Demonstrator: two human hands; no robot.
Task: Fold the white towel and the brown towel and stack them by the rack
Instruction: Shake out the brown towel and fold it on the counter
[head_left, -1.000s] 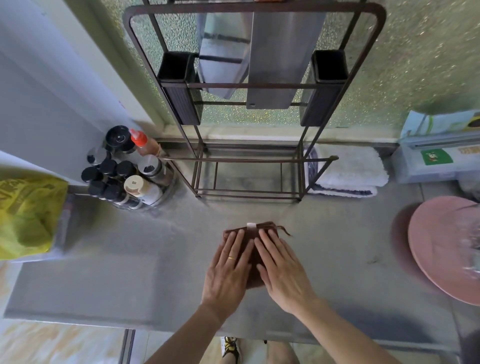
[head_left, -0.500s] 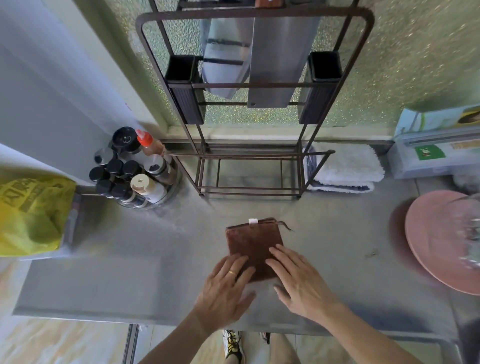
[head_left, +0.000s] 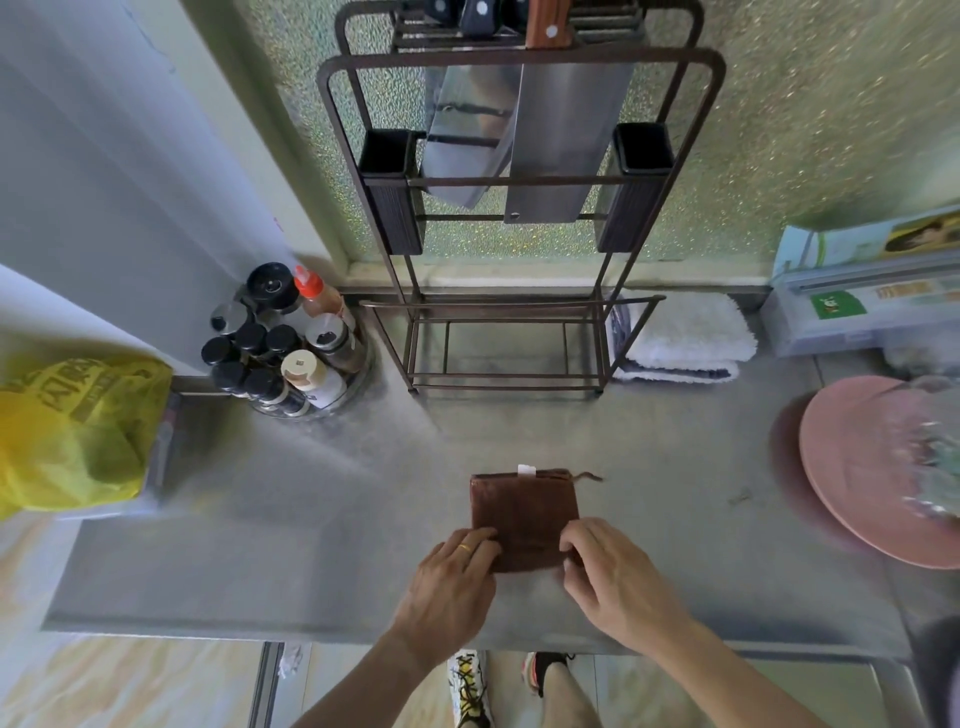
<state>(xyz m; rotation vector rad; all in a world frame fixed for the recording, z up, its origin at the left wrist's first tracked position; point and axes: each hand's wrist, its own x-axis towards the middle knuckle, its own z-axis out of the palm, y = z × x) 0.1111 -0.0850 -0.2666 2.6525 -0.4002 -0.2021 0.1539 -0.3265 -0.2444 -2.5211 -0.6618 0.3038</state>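
Observation:
The brown towel (head_left: 523, 512) lies folded into a small rectangle on the grey counter (head_left: 311, 545), a white tag at its far edge. My left hand (head_left: 453, 577) grips its near left corner and my right hand (head_left: 610, 574) grips its near right corner, fingers curled on the cloth. The white towel (head_left: 684, 340) sits folded at the right foot of the dark metal rack (head_left: 506, 338), well beyond both hands.
Cleavers hang on the rack against the frosted window. A tray of spice bottles (head_left: 285, 348) stands left of the rack, a yellow bag (head_left: 72, 431) at far left. A pink plate (head_left: 878, 467) and boxes (head_left: 867, 301) occupy the right. The counter's front edge is just below my wrists.
Both hands slid back from flat on top of the brown towel to its near edge and now pinch its two near corners. The towel stays in place.

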